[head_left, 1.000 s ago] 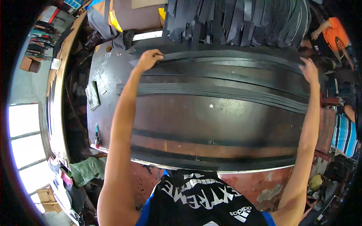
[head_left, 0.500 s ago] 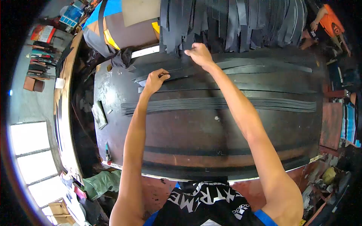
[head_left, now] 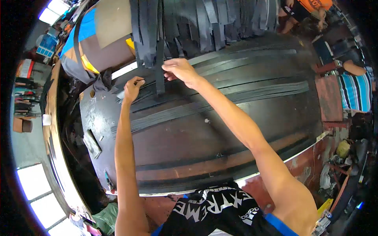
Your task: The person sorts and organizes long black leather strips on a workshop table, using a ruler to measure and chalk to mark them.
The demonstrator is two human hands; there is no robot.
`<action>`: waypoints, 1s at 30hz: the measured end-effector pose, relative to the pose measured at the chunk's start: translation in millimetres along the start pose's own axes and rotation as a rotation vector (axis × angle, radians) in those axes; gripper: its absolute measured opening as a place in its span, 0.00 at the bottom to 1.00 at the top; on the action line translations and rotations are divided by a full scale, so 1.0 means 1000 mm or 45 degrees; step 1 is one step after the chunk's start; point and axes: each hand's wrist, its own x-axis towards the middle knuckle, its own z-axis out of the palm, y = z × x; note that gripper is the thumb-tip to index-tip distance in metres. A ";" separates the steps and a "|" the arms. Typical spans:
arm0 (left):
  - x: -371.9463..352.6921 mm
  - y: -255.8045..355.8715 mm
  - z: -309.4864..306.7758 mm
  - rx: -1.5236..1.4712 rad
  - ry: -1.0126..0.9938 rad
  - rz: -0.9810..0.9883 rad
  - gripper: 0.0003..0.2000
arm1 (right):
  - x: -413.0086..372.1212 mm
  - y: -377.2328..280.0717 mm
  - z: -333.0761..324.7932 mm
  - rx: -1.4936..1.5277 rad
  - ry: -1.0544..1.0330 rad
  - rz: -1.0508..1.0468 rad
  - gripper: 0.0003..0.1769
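My right hand reaches to the far side of the table. Its fingertips are closed at the edge of a black strip, which hangs down from the pile of dark strips. To its left, my left hand is bent in a pinch over loose strips lying there; what its fingers hold is hidden. Nearer to me, a bundle of thin black strips lies lengthwise across the table, passing under my right forearm.
The dark table has a folded cloth and a teal-handled tool at its left side. A large wrapped bundle stands at the back left. Another person in an orange shirt is at the far right.
The view has turned, so the table now appears tilted. A black strip has come forward from the pile beside my right hand. My left hand stays near the loose strips.
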 end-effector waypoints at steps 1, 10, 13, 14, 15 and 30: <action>0.000 0.017 -0.010 0.295 0.060 0.059 0.10 | -0.013 0.005 -0.012 -0.077 0.030 -0.026 0.14; -0.147 0.018 -0.073 0.002 -0.034 0.003 0.13 | -0.295 -0.016 -0.191 -1.115 0.147 0.051 0.19; -0.273 0.054 -0.074 0.319 -0.353 -0.098 0.14 | -0.410 -0.036 -0.207 -1.480 0.173 0.329 0.23; -0.306 0.075 -0.066 0.310 -0.495 0.026 0.16 | -0.436 -0.038 -0.212 -1.683 0.117 0.422 0.25; -0.341 0.089 -0.056 0.224 -0.603 -0.030 0.19 | -0.462 -0.031 -0.220 -1.804 0.084 0.472 0.28; -0.482 0.098 0.027 0.519 -0.418 0.200 0.29 | -0.534 0.054 -0.251 -2.221 -0.098 0.035 0.31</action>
